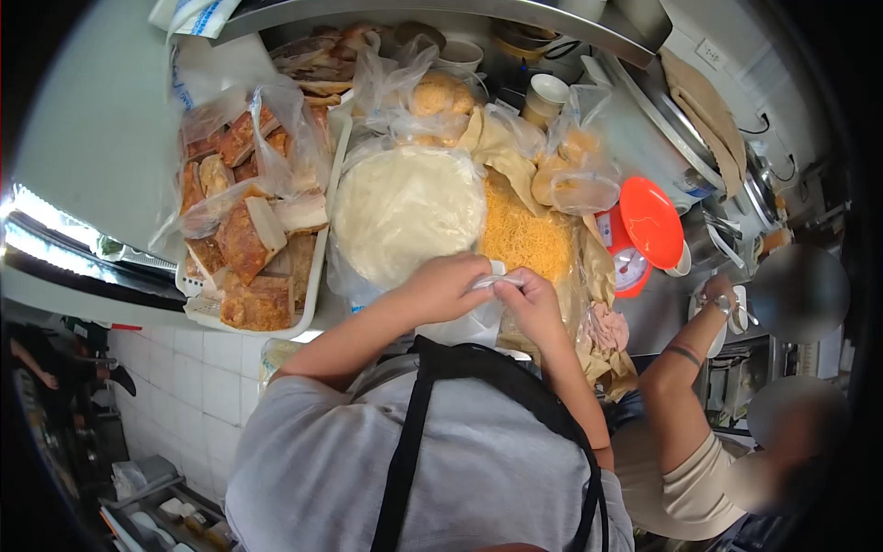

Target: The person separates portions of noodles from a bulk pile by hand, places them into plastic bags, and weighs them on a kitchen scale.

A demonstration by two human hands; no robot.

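Observation:
My left hand (449, 288) and my right hand (534, 306) are close together in front of my chest, fingers pinched on the gathered edge of a thin whitish plastic bag (496, 279). Part of the bag hangs below my hands; its contents cannot be made out. Just beyond my left hand lies a wide, round, pale white stack (405, 213) under clear plastic, perhaps of flat sheets. Beyond my right hand is a heap of thin yellow noodles (522, 230), partly covered by brown paper (506, 158).
Roasted pork slabs (246, 235) fill a white tray (310, 308) at left. A red kitchen scale (629, 262) stands at right. Bagged yellow food (440, 95) sits at the back. Pink paper or cloth (608, 327) lies near my right arm. A co-worker's arm (682, 363) reaches in from the right.

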